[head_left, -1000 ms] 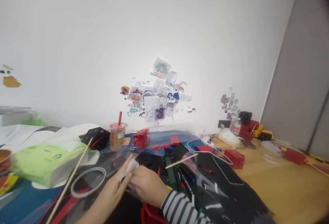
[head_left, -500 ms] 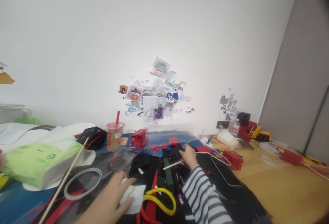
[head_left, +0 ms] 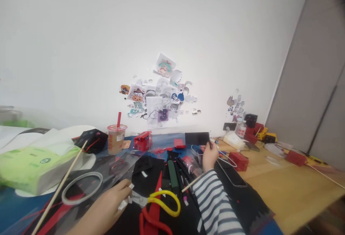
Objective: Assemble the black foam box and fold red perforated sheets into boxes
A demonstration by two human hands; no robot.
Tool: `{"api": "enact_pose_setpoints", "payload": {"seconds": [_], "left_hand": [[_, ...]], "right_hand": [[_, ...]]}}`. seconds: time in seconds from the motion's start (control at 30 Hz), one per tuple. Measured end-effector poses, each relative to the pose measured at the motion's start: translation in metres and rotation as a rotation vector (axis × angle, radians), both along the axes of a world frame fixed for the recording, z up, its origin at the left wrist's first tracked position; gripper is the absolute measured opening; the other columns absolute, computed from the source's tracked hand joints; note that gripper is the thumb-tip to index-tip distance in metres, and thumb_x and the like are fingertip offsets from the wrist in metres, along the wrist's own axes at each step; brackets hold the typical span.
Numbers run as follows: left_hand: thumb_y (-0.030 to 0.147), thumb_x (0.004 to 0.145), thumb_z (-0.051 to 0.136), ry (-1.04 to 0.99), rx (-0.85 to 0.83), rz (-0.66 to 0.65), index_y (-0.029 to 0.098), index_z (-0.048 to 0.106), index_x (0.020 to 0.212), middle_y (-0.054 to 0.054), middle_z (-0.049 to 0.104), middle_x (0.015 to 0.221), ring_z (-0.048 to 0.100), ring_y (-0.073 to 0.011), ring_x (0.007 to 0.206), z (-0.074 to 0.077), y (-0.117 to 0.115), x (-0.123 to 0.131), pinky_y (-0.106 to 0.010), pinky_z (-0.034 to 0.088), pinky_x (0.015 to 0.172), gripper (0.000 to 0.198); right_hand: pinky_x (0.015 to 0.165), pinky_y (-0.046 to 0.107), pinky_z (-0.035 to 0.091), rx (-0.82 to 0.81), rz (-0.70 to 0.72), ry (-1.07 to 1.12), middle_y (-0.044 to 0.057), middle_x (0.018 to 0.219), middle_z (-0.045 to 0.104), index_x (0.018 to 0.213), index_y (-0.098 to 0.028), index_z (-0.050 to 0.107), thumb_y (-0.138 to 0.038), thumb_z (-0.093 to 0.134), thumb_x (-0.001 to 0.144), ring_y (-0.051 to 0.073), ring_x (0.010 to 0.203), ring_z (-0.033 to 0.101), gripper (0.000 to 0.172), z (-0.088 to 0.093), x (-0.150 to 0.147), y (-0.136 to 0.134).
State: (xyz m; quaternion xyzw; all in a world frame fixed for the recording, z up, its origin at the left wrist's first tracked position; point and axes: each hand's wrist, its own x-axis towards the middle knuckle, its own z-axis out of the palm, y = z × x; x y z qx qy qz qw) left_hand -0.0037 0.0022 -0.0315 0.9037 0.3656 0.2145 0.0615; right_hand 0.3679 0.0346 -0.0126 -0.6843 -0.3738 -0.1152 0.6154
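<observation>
My left hand (head_left: 120, 193) is closed around a crumpled piece of white paper (head_left: 123, 205), whose edges poke out from the fingers. Right beside it lie scissors (head_left: 166, 203) with one yellow and one red handle, their blades reaching toward that hand. My right hand (head_left: 210, 156), in a striped sleeve, grips a flat black rectangular sheet (head_left: 196, 138) by its right end and holds it up over the back of the table. Under the right forearm a thin wooden stick (head_left: 192, 183) shows, and pens with a dark green tool (head_left: 173, 176) lie to its left.
A roll of tape (head_left: 82, 188), a long stick (head_left: 60, 186) and a green tissue pack (head_left: 40, 168) are at left. A drink cup (head_left: 116, 139) stands behind. A phone (head_left: 232, 173), a white cable and red boxes (head_left: 238, 161) sit at right.
My left hand has closed on the white paper and gathered it up, uncovering the scissors' blades. My right hand has moved back and to the right, raising the black sheet.
</observation>
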Motion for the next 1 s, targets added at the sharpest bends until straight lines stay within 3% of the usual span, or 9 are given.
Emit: {"api": "enact_pose_setpoints", "payload": {"seconds": [0.07,0.17,0.23,0.37,0.5,0.63,0.8,0.9,1.0], "left_hand": [[0.002,0.062,0.038,0.019,0.009,-0.017,0.023,0.06,0.074,-0.004,0.061,0.095,0.061,-0.0177,0.085,0.0,0.001,0.0,-0.023,0.043,0.072,0.031],[-0.002,0.053,0.037,0.109,0.019,-0.003,0.021,0.057,0.069,-0.003,0.061,0.085,0.059,-0.0187,0.084,-0.002,0.003,0.0,-0.024,0.042,0.071,0.034],[-0.002,0.054,0.036,0.152,0.025,0.02,0.021,0.056,0.068,-0.004,0.06,0.083,0.059,-0.0199,0.084,-0.002,0.004,0.0,-0.026,0.042,0.071,0.033],[-0.001,0.059,0.035,0.165,0.033,0.055,0.021,0.057,0.071,-0.005,0.061,0.086,0.059,-0.0208,0.086,-0.002,0.004,0.0,-0.028,0.042,0.075,0.033],[-0.001,0.061,0.035,0.163,0.044,0.046,0.021,0.057,0.072,-0.005,0.06,0.088,0.059,-0.0201,0.088,-0.005,0.005,-0.001,-0.027,0.042,0.076,0.033],[-0.003,0.055,0.036,0.171,0.06,0.052,0.022,0.056,0.071,-0.003,0.06,0.086,0.059,-0.019,0.085,-0.01,0.008,-0.002,-0.026,0.042,0.073,0.036],[0.002,0.058,0.038,0.09,0.049,0.062,0.023,0.058,0.07,-0.003,0.06,0.084,0.06,-0.0186,0.082,-0.008,0.008,-0.002,-0.024,0.042,0.073,0.031],[0.009,0.063,0.04,-0.025,0.026,0.051,0.023,0.061,0.072,-0.003,0.062,0.082,0.061,-0.0188,0.081,-0.002,0.004,-0.003,-0.024,0.044,0.072,0.027],[0.021,0.07,0.043,-0.212,-0.043,0.08,0.024,0.062,0.074,-0.002,0.065,0.078,0.063,-0.0192,0.077,0.002,0.001,0.0,-0.024,0.047,0.07,0.02]], "right_hand": [[0.068,0.033,0.049,-0.041,-0.039,0.011,0.008,0.09,0.064,0.115,-0.011,0.048,-0.031,0.039,0.092,0.017,0.073,0.063,0.032,-0.003,0.004,0.0],[0.08,0.044,0.043,-0.145,-0.096,-0.02,0.02,0.108,0.057,0.118,-0.007,0.047,-0.026,0.048,0.085,0.027,0.096,0.057,0.038,-0.006,0.004,-0.003],[0.087,0.048,0.038,-0.232,-0.091,-0.061,0.023,0.117,0.051,0.118,-0.007,0.047,-0.024,0.05,0.083,0.031,0.107,0.05,0.039,-0.006,0.001,-0.006],[0.084,0.042,0.044,-0.466,0.094,-0.126,0.007,0.106,0.058,0.104,-0.014,0.056,-0.029,0.055,0.085,0.021,0.096,0.056,0.023,-0.01,-0.004,-0.008],[0.075,0.036,0.05,-0.598,0.221,-0.101,0.005,0.103,0.059,0.104,-0.016,0.056,-0.03,0.053,0.088,0.017,0.087,0.06,0.023,-0.015,-0.007,-0.007],[0.075,0.035,0.05,-0.493,0.255,-0.025,0.005,0.101,0.06,0.102,-0.015,0.057,-0.03,0.053,0.088,0.016,0.086,0.06,0.021,-0.008,-0.006,-0.008],[0.063,0.029,0.051,-0.161,0.32,0.143,0.002,0.088,0.06,0.099,-0.014,0.055,-0.035,0.046,0.091,0.012,0.069,0.059,0.024,0.007,-0.003,-0.008],[0.055,0.025,0.05,-0.008,0.461,0.235,0.002,0.083,0.06,0.101,-0.015,0.05,-0.04,0.038,0.091,0.009,0.057,0.056,0.03,0.014,-0.014,-0.007],[0.058,0.026,0.053,0.052,0.688,0.248,0.003,0.085,0.062,0.103,-0.017,0.048,-0.042,0.039,0.088,0.01,0.057,0.058,0.031,0.02,-0.047,-0.009]]}}
